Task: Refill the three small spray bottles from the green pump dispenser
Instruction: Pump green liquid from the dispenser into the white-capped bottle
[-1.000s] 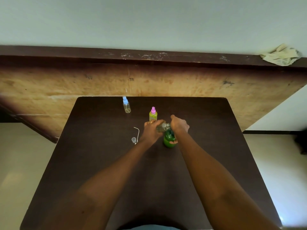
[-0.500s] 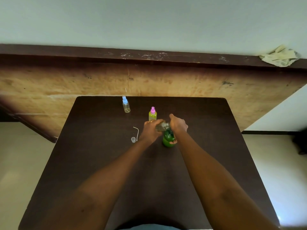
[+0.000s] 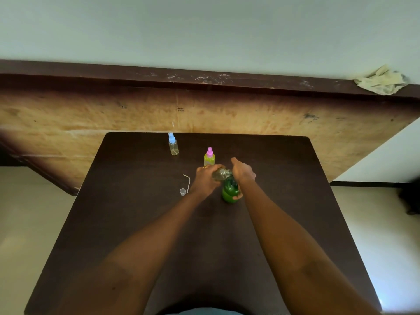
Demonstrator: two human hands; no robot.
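Dial: we read the clock from the green pump dispenser, with twelve pointing away from us.
Dispenser: upright near the middle of the dark table.
Right hand: it sits over the pump head, and one digit curls round the green body lower down.
Left hand: at ten o'clock, fingers wrapped round the clear bottle.
Bottle in hand: tipped on its side, touching the dispenser's top, between our two hands.
Hands: close together, each clamped on its own thing.
Pink-capped bottle: upright at eleven o'clock, just beyond our left knuckles, with yellow-green liquid inside.
Blue-capped bottle: upright at ten o'clock, well apart, near the table's far edge.
Loose cap and bent tube: at nine o'clock, lying beside our left wrist.
Cloth: crumpled on the ledge at two o'clock.
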